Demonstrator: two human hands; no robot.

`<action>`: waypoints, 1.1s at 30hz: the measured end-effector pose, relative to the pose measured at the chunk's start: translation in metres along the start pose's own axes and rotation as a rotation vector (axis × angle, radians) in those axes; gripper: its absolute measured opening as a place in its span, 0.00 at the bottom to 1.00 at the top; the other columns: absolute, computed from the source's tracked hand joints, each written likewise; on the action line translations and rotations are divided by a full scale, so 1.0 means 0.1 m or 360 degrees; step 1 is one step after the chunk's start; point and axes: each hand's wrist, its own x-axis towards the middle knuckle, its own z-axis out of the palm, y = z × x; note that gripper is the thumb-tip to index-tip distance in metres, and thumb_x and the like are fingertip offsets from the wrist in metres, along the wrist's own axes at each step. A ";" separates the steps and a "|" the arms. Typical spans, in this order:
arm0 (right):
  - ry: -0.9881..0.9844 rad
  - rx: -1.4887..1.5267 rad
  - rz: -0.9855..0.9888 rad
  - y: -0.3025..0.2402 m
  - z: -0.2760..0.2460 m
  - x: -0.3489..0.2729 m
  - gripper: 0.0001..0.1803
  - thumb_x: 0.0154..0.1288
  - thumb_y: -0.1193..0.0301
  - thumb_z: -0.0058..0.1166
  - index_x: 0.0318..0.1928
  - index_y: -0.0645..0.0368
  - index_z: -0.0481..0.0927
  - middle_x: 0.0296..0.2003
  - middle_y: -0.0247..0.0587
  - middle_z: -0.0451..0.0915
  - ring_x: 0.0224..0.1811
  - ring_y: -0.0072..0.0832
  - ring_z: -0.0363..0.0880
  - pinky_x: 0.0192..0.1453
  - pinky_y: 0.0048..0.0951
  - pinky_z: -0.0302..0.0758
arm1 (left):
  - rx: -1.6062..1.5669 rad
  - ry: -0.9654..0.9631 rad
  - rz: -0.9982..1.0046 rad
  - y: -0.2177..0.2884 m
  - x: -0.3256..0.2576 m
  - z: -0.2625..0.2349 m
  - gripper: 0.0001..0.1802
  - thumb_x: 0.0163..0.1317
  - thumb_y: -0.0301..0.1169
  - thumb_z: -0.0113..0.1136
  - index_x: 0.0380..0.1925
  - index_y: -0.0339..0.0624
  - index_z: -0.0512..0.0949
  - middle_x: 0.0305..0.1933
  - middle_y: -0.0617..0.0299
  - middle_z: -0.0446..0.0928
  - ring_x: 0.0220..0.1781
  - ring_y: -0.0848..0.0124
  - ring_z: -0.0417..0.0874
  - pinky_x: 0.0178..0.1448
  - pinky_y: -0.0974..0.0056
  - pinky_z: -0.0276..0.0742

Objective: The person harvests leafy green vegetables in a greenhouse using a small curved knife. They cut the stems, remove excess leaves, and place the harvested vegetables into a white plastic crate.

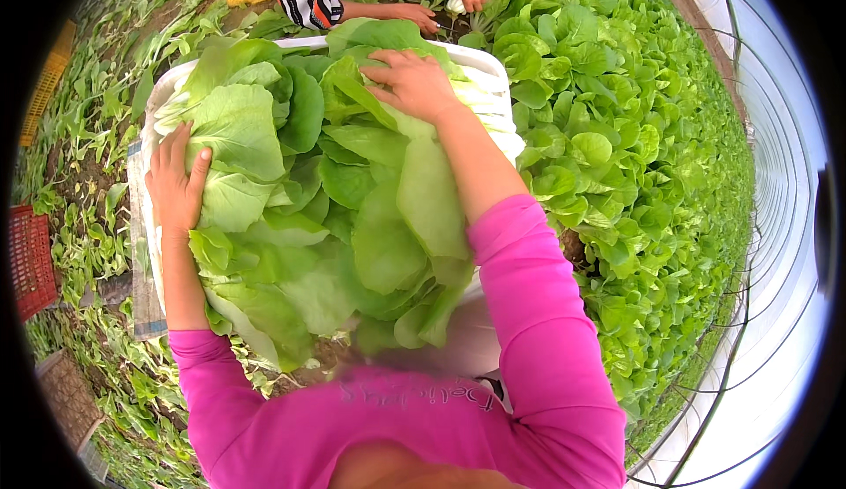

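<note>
A white crate (485, 57) in front of me is heaped with leafy greens (379, 225), their broad leaves spilling over the near edge toward my body. White stalks show along its left and right sides. On the left side of the heap lies my left hand (179, 179), fingers stretched and thumb apart, against the outer leaves and stalks. My right hand (410, 85) rests across the leaves at the far right of the heap, its fingers spread. Neither hand is visibly closed around a plant. The crate's near side is mostly hidden under leaves.
Dense greens (634, 163) grow on the right, beside a translucent plastic tunnel wall (780, 225). Beyond the crate, another person's hands (414, 17) work near the ground. A red crate (31, 260) and a yellow crate (48, 84) stand at the left among scattered leaves.
</note>
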 end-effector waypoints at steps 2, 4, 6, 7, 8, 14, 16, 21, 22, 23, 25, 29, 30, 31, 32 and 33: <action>0.0003 0.0068 0.0042 -0.01 -0.09 0.04 0.27 0.59 0.51 0.50 0.60 0.35 0.68 0.59 0.32 0.67 0.58 0.35 0.67 0.56 0.47 0.64 | -0.0020 0.0001 -0.0025 -0.01 -0.02 -0.02 0.30 0.61 0.56 0.46 0.59 0.56 0.68 0.62 0.64 0.67 0.63 0.64 0.64 0.62 0.53 0.56; 0.0014 -0.0648 -0.0026 -0.01 -0.21 0.20 0.34 0.57 0.51 0.54 0.64 0.35 0.62 0.63 0.35 0.62 0.63 0.37 0.62 0.61 0.50 0.60 | -0.0013 0.0025 -0.0022 0.01 -0.01 -0.05 0.29 0.62 0.56 0.47 0.59 0.55 0.69 0.61 0.64 0.68 0.63 0.63 0.64 0.62 0.53 0.56; 0.0005 -0.0937 -0.0068 0.08 -0.27 0.31 0.39 0.54 0.51 0.56 0.67 0.35 0.57 0.66 0.36 0.58 0.67 0.38 0.56 0.65 0.54 0.53 | -0.0006 0.0030 -0.0025 0.07 -0.01 -0.07 0.29 0.62 0.56 0.46 0.59 0.55 0.69 0.61 0.64 0.68 0.63 0.63 0.64 0.61 0.54 0.57; 0.0007 -0.0855 -0.0092 0.12 -0.30 0.39 0.41 0.53 0.52 0.58 0.67 0.35 0.56 0.67 0.35 0.56 0.69 0.38 0.52 0.67 0.56 0.49 | 0.0005 0.0031 -0.0017 0.06 -0.01 -0.07 0.29 0.62 0.56 0.46 0.59 0.55 0.69 0.61 0.64 0.68 0.63 0.63 0.64 0.61 0.54 0.57; 0.0010 -0.0773 -0.0116 0.15 -0.32 0.44 0.43 0.52 0.52 0.59 0.68 0.35 0.55 0.68 0.35 0.54 0.71 0.39 0.49 0.69 0.57 0.46 | 0.0015 0.0033 -0.0010 0.05 -0.01 -0.06 0.29 0.62 0.56 0.46 0.59 0.55 0.68 0.62 0.64 0.68 0.63 0.63 0.64 0.60 0.55 0.57; -0.0352 -0.0088 0.0056 0.43 0.28 0.33 0.34 0.58 0.47 0.49 0.65 0.37 0.61 0.68 0.33 0.56 0.71 0.35 0.48 0.72 0.43 0.49 | 0.0040 0.0008 -0.0017 0.05 0.01 -0.04 0.29 0.62 0.55 0.46 0.59 0.54 0.68 0.62 0.65 0.67 0.63 0.63 0.65 0.60 0.56 0.58; -0.0154 -0.0136 -0.0266 0.43 0.32 0.19 0.25 0.64 0.58 0.43 0.62 0.28 0.65 0.66 0.26 0.61 0.69 0.33 0.56 0.69 0.37 0.57 | 0.0027 0.0026 0.0010 0.07 0.02 -0.01 0.29 0.62 0.55 0.46 0.59 0.54 0.68 0.62 0.65 0.67 0.63 0.64 0.65 0.60 0.56 0.57; -0.0315 0.0391 0.0020 -0.21 -0.10 0.03 0.23 0.47 0.52 0.58 0.48 0.34 0.80 0.41 0.33 0.82 0.44 0.35 0.79 0.49 0.35 0.74 | 0.0084 0.0047 -0.0004 -0.08 -0.06 -0.09 0.29 0.62 0.55 0.46 0.59 0.54 0.68 0.62 0.65 0.67 0.63 0.64 0.65 0.60 0.56 0.57; -0.0304 0.0369 0.0060 -0.16 -0.09 0.00 0.22 0.49 0.54 0.57 0.49 0.33 0.79 0.42 0.32 0.82 0.44 0.33 0.79 0.48 0.35 0.74 | 0.0062 0.0053 0.0010 -0.05 -0.05 -0.05 0.29 0.62 0.55 0.46 0.60 0.54 0.68 0.62 0.65 0.67 0.63 0.64 0.65 0.60 0.56 0.57; -0.0292 0.0352 0.0096 -0.10 -0.06 0.01 0.22 0.50 0.56 0.56 0.49 0.32 0.79 0.43 0.31 0.81 0.45 0.32 0.78 0.48 0.34 0.74 | 0.0071 0.0046 0.0009 -0.03 -0.04 -0.03 0.29 0.62 0.54 0.46 0.60 0.54 0.67 0.62 0.65 0.68 0.63 0.64 0.65 0.60 0.55 0.57; -0.0297 0.0355 0.0055 0.10 0.05 0.13 0.22 0.56 0.64 0.51 0.52 0.28 0.76 0.49 0.26 0.78 0.52 0.27 0.74 0.52 0.32 0.71 | 0.0082 0.0031 0.0019 0.03 0.01 -0.02 0.29 0.62 0.54 0.46 0.60 0.54 0.67 0.61 0.65 0.68 0.63 0.64 0.65 0.60 0.55 0.57; -0.0175 0.0066 -0.0069 0.24 0.26 0.29 0.25 0.58 0.65 0.50 0.56 0.26 0.71 0.53 0.23 0.72 0.57 0.25 0.68 0.56 0.35 0.64 | 0.0062 0.0029 0.0030 -0.01 0.01 0.02 0.29 0.62 0.54 0.46 0.60 0.54 0.67 0.60 0.64 0.68 0.63 0.62 0.64 0.60 0.55 0.57; -0.0081 0.0037 -0.0102 0.26 0.26 0.27 0.25 0.57 0.63 0.51 0.57 0.27 0.70 0.53 0.23 0.71 0.57 0.26 0.67 0.57 0.36 0.63 | 0.0056 0.0036 0.0040 -0.03 0.00 0.05 0.30 0.62 0.54 0.46 0.60 0.54 0.66 0.60 0.64 0.68 0.63 0.62 0.64 0.60 0.55 0.57; 0.0018 0.0018 -0.0134 0.22 0.22 0.24 0.26 0.57 0.61 0.53 0.58 0.28 0.69 0.53 0.24 0.70 0.57 0.26 0.67 0.57 0.37 0.62 | 0.0060 0.0042 0.0054 -0.04 -0.01 0.04 0.30 0.62 0.54 0.46 0.61 0.54 0.66 0.60 0.63 0.68 0.63 0.61 0.64 0.60 0.55 0.57; 0.0121 -0.0157 -0.0189 0.22 0.15 0.24 0.26 0.57 0.60 0.53 0.59 0.29 0.68 0.53 0.24 0.70 0.57 0.26 0.67 0.57 0.37 0.62 | 0.0049 0.0037 0.0042 -0.05 -0.01 0.06 0.30 0.62 0.55 0.46 0.61 0.54 0.66 0.59 0.63 0.68 0.62 0.61 0.64 0.60 0.55 0.57; 0.0218 -0.0337 -0.0241 0.25 0.06 0.28 0.27 0.57 0.58 0.54 0.60 0.29 0.67 0.52 0.25 0.70 0.56 0.27 0.67 0.56 0.38 0.62 | 0.0034 0.0031 0.0030 -0.05 0.02 0.09 0.30 0.62 0.55 0.46 0.61 0.54 0.66 0.59 0.63 0.68 0.62 0.61 0.64 0.61 0.55 0.57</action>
